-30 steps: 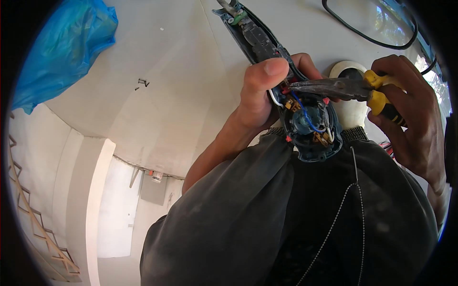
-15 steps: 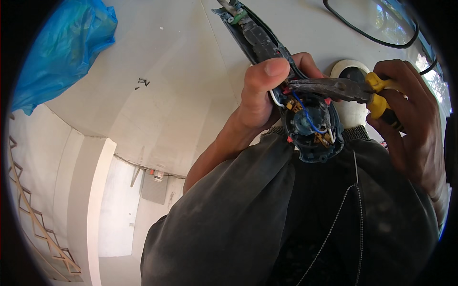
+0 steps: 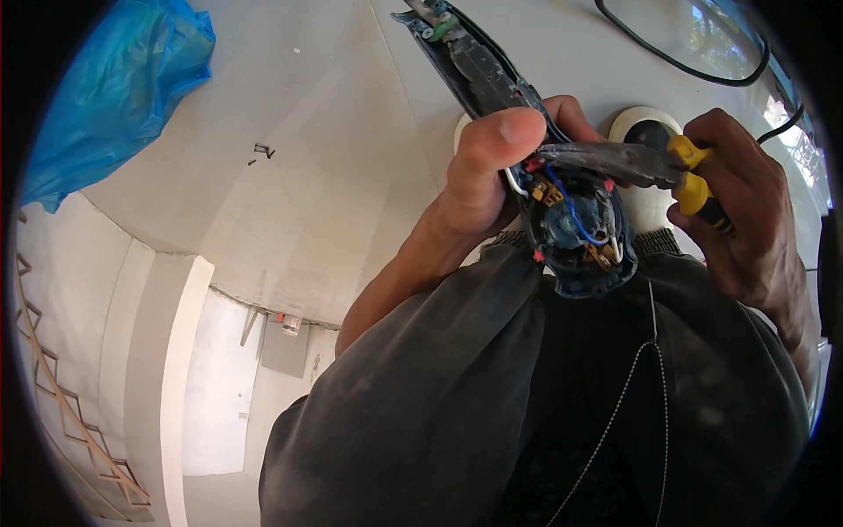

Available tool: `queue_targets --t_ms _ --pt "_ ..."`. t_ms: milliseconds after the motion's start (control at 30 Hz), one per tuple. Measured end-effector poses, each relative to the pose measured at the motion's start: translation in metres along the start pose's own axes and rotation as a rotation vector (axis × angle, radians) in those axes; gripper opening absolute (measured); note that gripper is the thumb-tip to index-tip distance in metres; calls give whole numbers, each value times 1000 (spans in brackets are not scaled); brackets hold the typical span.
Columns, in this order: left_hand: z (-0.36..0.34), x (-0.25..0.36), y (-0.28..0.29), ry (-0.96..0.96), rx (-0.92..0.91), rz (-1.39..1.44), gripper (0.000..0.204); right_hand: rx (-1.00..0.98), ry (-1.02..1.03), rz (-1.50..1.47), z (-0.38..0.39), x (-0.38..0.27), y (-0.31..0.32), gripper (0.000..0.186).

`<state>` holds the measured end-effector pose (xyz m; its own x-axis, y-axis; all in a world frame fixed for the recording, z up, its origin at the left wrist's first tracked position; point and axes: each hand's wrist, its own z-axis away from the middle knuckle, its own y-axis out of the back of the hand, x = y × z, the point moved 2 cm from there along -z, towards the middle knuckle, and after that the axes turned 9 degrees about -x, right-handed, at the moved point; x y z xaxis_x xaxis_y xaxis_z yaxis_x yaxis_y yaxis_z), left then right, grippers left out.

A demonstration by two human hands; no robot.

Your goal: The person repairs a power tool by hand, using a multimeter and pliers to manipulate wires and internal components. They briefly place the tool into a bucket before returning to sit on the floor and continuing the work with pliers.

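The left hand (image 3: pixel 479 176) is pinching the opened power tool (image 3: pixel 564 232) in its fingers, round end over the dark trousers (image 3: pixel 413 360), maybe keeping it still. The right hand (image 3: pixel 755 206) is wrapping its fingers around the pliers (image 3: pixel 625 162), pointing the tips by the blue wire (image 3: pixel 572 211).

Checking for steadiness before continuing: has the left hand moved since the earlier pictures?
Yes, slightly: the left hand has shifted rightward, away from the small dark pieces on the floor.
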<state>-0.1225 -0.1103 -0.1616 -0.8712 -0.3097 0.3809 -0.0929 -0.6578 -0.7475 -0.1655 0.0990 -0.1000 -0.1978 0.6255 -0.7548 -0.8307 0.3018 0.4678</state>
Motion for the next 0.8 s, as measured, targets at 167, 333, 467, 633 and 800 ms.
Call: queue_targets --t_ms 167,333,467,633,800 --pt "0 0 -4 24 -15 34 82 -25 -24 -39 2 0 2 32" --pt "-3 -3 -5 34 -23 50 82 -14 -68 -46 8 0 2 29" --pt "2 -2 0 14 12 47 84 -35 -87 17 2 -2 5 27" --pt "-4 -8 -4 21 25 65 89 -40 -167 63 11 -11 11 26" --pt "3 -1 0 35 37 -57 91 -68 -123 49 7 -7 7 26"
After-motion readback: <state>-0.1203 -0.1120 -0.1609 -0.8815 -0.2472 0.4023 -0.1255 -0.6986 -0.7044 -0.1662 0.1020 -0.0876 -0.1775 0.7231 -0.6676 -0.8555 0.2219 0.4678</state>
